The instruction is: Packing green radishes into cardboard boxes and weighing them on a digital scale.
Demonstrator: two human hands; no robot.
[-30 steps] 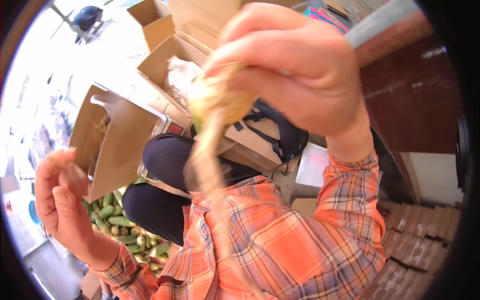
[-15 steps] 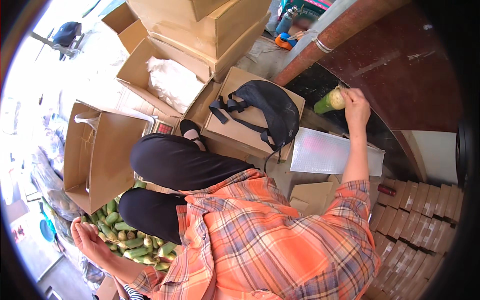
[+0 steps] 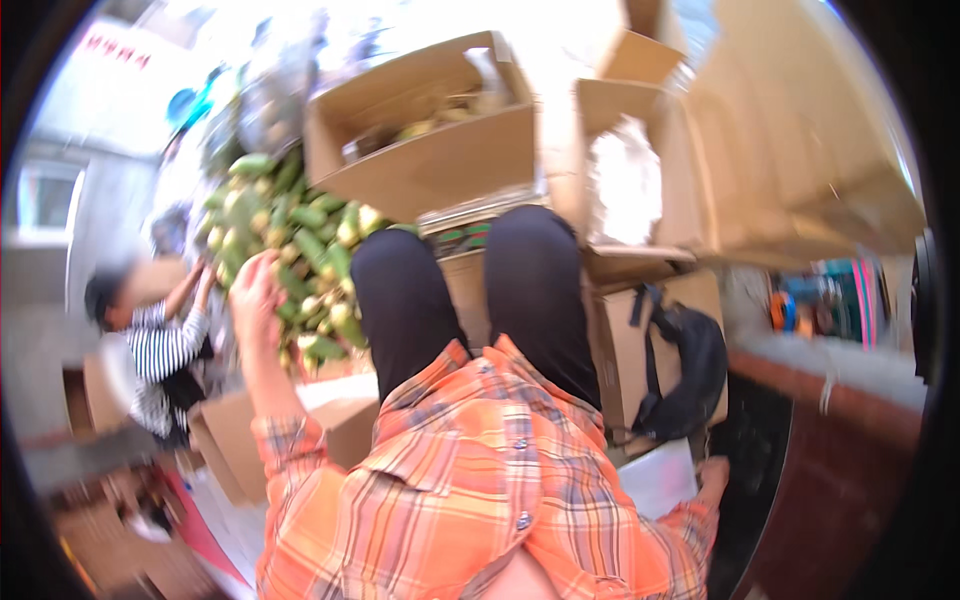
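Observation:
A heap of ears of corn in green husks (image 3: pixel 310 240) lies to the left of my knees. My left hand (image 3: pixel 257 300) is raised at the near left edge of this heap, its fingers loosely bent and apart, with nothing seen in them; motion softens its outline. Low on the right, my right hand (image 3: pixel 713 474) hangs beside a white bubble-wrap sheet (image 3: pixel 660 478). The fingers of that hand are blurred and mostly hidden, and no corn shows in it.
An open carton (image 3: pixel 430 160) stands beyond my knees, and another carton holds white plastic (image 3: pixel 625 190). A black bag (image 3: pixel 690 370) rests on a box at right. Tall cartons (image 3: pixel 790 130) rise behind it. Another person in striped sleeves (image 3: pixel 165 350) reaches toward the heap from the left.
My view has swung left toward the heap. My right hand, which held an ear of corn up at the right, is now low with no corn visible. The left hand stays near the heap.

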